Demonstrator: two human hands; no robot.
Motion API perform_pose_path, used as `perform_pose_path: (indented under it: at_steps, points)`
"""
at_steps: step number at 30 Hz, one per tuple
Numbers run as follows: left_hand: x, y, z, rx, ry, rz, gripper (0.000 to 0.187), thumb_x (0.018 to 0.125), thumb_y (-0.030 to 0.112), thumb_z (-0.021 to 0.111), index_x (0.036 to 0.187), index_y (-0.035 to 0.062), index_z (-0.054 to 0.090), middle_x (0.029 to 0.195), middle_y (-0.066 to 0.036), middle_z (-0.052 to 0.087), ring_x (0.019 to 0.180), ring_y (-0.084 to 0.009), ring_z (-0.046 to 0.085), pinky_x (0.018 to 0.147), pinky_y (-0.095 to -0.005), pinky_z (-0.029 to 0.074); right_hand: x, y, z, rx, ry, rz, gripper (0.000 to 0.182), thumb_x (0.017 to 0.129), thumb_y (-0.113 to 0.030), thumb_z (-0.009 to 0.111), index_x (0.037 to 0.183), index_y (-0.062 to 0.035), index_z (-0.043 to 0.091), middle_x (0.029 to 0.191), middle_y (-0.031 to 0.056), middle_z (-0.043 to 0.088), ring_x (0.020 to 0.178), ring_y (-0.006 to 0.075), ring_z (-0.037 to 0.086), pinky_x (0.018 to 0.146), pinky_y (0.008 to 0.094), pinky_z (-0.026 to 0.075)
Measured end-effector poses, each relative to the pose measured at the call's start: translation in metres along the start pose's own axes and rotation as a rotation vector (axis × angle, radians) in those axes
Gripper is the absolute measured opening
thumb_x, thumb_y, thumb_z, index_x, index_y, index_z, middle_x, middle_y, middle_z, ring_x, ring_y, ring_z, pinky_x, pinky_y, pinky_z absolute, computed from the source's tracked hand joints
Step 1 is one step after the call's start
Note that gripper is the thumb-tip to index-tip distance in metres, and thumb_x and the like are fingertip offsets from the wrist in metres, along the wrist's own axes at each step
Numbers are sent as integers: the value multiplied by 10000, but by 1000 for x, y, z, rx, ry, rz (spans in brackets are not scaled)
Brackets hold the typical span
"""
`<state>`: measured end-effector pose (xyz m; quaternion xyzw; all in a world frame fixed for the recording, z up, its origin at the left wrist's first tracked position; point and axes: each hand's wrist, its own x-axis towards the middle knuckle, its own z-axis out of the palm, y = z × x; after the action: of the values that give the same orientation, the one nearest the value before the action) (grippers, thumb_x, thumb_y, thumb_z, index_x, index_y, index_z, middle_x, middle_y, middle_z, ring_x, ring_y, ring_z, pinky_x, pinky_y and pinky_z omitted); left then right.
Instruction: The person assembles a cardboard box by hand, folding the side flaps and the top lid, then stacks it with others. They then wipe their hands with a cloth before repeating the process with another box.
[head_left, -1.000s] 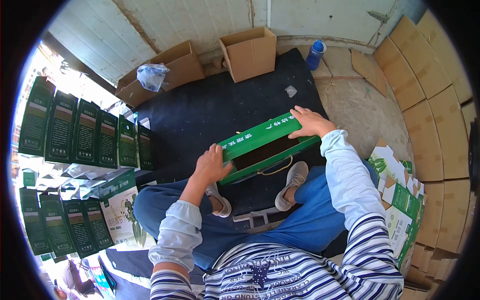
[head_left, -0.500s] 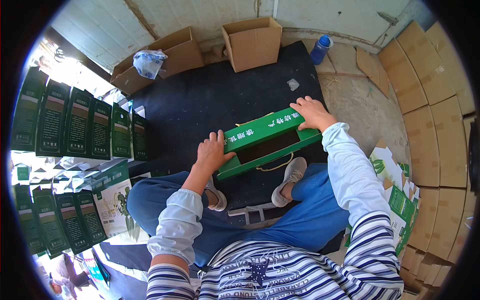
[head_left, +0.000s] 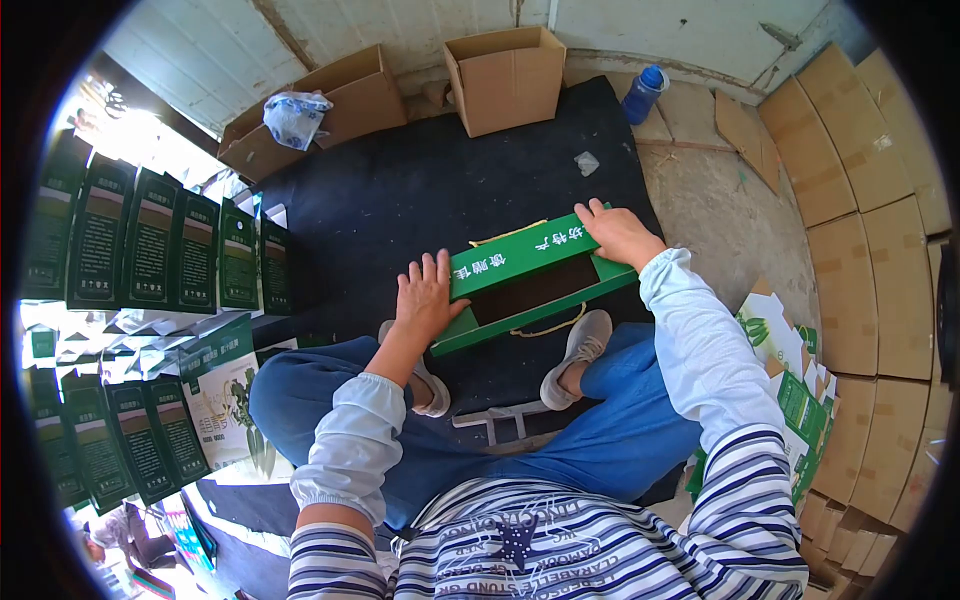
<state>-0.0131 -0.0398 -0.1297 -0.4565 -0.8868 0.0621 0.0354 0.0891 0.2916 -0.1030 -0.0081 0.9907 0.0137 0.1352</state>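
A green cardboard gift box (head_left: pixel 520 258) with white characters on its far top panel lies before me on the black mat, tilted up toward the right. Its top is partly open, showing a dark inside, and yellowish rope handles (head_left: pixel 550 322) stick out along both long sides. My left hand (head_left: pixel 425 298) grips the left end, fingers stretched along the end and thumb over the near corner. At the right end my right hand (head_left: pixel 618 236) holds on, its fingertips over the far edge of the panel and its thumb side toward the opening.
Printed green boxes (head_left: pixel 150 240) stand in rows at left. Open brown cartons (head_left: pixel 508 90) and a blue bottle (head_left: pixel 643 95) are along the wall. Stacked brown cartons (head_left: pixel 838 290) line the right side, with green and white packaging (head_left: pixel 790 400) near my right knee.
The far panel has tipped a little away, so the box's opening looks slightly wider. My left fingers are straighter, and my right hand has shifted slightly left with the box.
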Motion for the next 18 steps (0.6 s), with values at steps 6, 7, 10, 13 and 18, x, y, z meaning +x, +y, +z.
perform_pose_path:
  at_steps: [6, 7, 10, 13, 18]
  points:
    - [0, 4, 10, -70, -65, 21, 835, 799, 447, 656, 1463, 123, 267, 1317, -223, 440, 1123, -370, 482, 870, -439, 439, -4, -3, -8, 18, -85, 32, 883, 683, -33, 726, 1444, -108, 286, 1385, 253, 396, 1022, 373, 604, 840, 399, 518]
    - [0, 3, 12, -64, -51, 23, 841, 796, 447, 660, 1465, 125, 265, 1327, -226, 431, 1128, -374, 479, 870, -442, 439, -4, 1, -4, 37, -70, 19, 870, 690, -20, 714, 1443, -120, 291, 1386, 249, 396, 1026, 376, 602, 849, 400, 515]
    - [-4, 4, 18, -39, -12, 17, 853, 791, 447, 663, 1469, 125, 258, 1352, -232, 410, 1144, -378, 470, 874, -451, 434, -3, 13, 4, 107, -33, -17, 853, 701, 14, 683, 1444, -151, 297, 1388, 240, 397, 1037, 382, 597, 869, 403, 505]
    - [-3, 7, 19, -43, -12, 6, 847, 797, 442, 657, 1470, 118, 255, 1380, -233, 386, 1170, -381, 453, 898, -470, 416, -3, 16, 3, 88, -36, -30, 830, 707, 47, 639, 1441, -144, 302, 1383, 250, 397, 1016, 387, 603, 855, 410, 509]
    - [-3, 7, 16, -77, -11, 10, 820, 819, 430, 635, 1468, 107, 253, 1422, -225, 344, 1235, -389, 402, 994, -528, 338, 3, 4, 1, -13, -42, -6, 771, 718, 90, 569, 1424, -99, 323, 1319, 266, 430, 922, 379, 632, 785, 415, 530]
